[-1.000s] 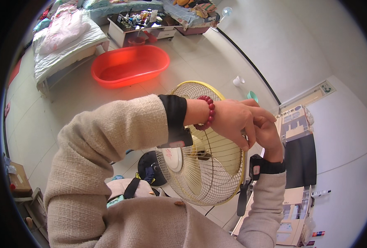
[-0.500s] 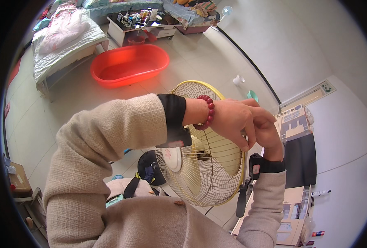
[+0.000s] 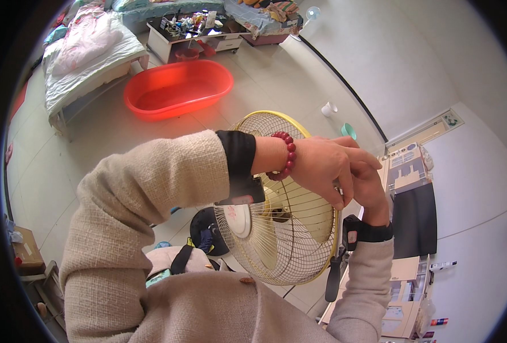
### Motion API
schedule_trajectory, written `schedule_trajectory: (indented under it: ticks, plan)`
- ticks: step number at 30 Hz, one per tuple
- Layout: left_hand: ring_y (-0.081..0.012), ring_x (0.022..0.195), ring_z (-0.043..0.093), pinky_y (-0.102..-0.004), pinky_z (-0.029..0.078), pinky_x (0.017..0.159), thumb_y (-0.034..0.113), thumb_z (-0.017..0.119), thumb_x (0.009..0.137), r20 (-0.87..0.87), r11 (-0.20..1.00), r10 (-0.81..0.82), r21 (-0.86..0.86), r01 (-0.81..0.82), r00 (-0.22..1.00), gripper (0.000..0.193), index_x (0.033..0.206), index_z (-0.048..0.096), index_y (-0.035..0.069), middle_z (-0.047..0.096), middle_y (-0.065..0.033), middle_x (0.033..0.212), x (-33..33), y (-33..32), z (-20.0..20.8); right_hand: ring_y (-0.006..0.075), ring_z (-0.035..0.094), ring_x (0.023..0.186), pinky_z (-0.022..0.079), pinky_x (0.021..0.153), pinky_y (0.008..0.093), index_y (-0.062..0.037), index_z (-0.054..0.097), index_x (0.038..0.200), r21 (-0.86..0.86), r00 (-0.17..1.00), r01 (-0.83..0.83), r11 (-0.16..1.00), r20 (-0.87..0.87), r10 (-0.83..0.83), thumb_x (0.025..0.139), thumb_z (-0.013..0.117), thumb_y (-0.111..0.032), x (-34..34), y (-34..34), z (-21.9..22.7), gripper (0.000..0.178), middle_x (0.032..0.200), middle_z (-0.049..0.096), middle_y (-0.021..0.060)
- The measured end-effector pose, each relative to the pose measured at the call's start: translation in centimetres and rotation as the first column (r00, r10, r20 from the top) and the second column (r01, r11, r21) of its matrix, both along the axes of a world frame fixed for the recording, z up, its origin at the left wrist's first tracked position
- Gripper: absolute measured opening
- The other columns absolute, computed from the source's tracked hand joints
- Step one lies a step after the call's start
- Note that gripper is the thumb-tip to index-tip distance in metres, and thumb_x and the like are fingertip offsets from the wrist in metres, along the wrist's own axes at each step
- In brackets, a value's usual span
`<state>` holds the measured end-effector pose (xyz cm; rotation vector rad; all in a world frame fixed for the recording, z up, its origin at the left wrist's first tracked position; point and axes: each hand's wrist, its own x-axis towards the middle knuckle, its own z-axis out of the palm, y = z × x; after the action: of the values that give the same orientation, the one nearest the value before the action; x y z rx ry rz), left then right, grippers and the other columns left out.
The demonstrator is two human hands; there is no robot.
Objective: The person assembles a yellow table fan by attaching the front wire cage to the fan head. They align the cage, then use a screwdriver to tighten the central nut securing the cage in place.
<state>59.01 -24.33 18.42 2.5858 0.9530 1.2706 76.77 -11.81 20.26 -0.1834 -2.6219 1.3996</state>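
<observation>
A floor-fan head (image 3: pixel 282 251) with a yellow rim and wire guard stands before me, its pale blades inside. My left hand (image 3: pixel 325 166), a red bead bracelet on its wrist, reaches across the guard. Its thumb and fingers are closed in a pinch at the rim's right side; a small dark piece shows between them. My right hand (image 3: pixel 369 186) meets it from the right, fingers curled and partly behind the left hand. What the right fingers hold is hidden. Below them, beside my right wrist, a black-handled screwdriver (image 3: pixel 333 279) points handle down; what supports it cannot be seen.
A red tub (image 3: pixel 179 88) lies on the floor beyond the fan. A bed (image 3: pixel 88 57) and a cluttered low table (image 3: pixel 190 34) are farther back. To the right stand a cream shelf unit (image 3: pixel 405 271) and the wall. A white cup (image 3: pixel 329 109) and green bowl (image 3: pixel 348 131) are nearby.
Both hands keep nearly the same place and grip at the fan's rim. The view has shifted very slightly; the fan and the screwdriver look unchanged.
</observation>
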Motion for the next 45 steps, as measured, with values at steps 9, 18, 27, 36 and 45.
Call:
schedule_trajectory:
  ticks: [9, 18, 27, 36, 45]
  plan:
    - [-0.0296, 0.126, 0.043, -0.0427, 0.048, 0.095, 0.021, 0.076, 0.07, -0.001, 1.0, -0.004, 0.026, 0.004, 1.0, 0.005, 0.076, 0.078, 0.021, 0.044, -0.0046, 0.145, 0.5, 0.0, 0.2, 0.0139, 0.064, 0.09, 0.052, 0.08, 0.0273, 0.0008, 0.066, 0.108, -0.028, 0.989, 0.118, 0.993, -0.087, -0.12, 0.09, 0.061, 0.001, 1.4, -2.4, 0.3, 0.019, 0.097, 0.069, 0.0051]
    - [-0.0321, 0.126, 0.044, -0.0438, 0.047, 0.096, 0.02, 0.077, 0.07, 0.001, 0.998, -0.019, 0.051, 0.019, 1.0, 0.008, 0.078, 0.078, 0.022, 0.045, -0.0063, 0.145, 0.4, 0.3, 0.1, 0.014, 0.065, 0.089, 0.054, 0.078, 0.0264, 0.0013, 0.066, 0.109, -0.003, 0.981, 0.188, 0.982, -0.051, -0.188, 0.092, 0.058, 0.001, 1.6, -3.3, 0.8, 0.019, 0.097, 0.069, 0.0068]
    - [-0.0312, 0.126, 0.044, -0.0435, 0.047, 0.097, 0.02, 0.078, 0.071, 0.014, 0.999, -0.014, 0.049, 0.013, 1.0, 0.009, 0.079, 0.078, 0.023, 0.046, -0.0054, 0.144, 0.3, 0.3, 0.1, 0.0142, 0.064, 0.091, 0.053, 0.08, 0.0262, 0.0023, 0.063, 0.113, -0.063, 0.977, 0.193, 0.979, -0.078, -0.198, 0.092, 0.06, -0.003, 1.5, -3.1, 0.4, 0.022, 0.101, 0.067, 0.0072]
    - [-0.0306, 0.126, 0.045, -0.0419, 0.047, 0.097, 0.022, 0.076, 0.073, -0.024, 1.0, 0.006, -0.009, -0.006, 1.0, 0.007, 0.08, 0.078, 0.022, 0.044, -0.006, 0.146, 0.2, 0.1, 0.7, 0.018, 0.058, 0.097, 0.046, 0.081, 0.0315, 0.0043, 0.051, 0.127, -0.119, 0.865, 0.439, 0.89, -0.211, -0.455, 0.093, 0.064, -0.038, 10.4, -8.7, 0.6, 0.056, 0.109, 0.06, 0.0106]
    - [-0.0308, 0.126, 0.044, -0.0428, 0.043, 0.101, 0.019, 0.076, 0.074, -0.04, 0.998, -0.047, -0.052, 0.045, 0.998, 0.009, 0.082, 0.078, 0.017, 0.044, -0.0099, 0.146, 0.8, 1.2, 1.1, 0.0303, 0.054, 0.124, 0.05, 0.093, 0.0394, 0.0002, 0.045, 0.136, 0.176, 0.669, 0.739, 0.65, -0.3, -0.68, 0.066, 0.09, -0.033, 16.2, -19.9, -6.4, 0.089, 0.138, 0.05, 0.0215]
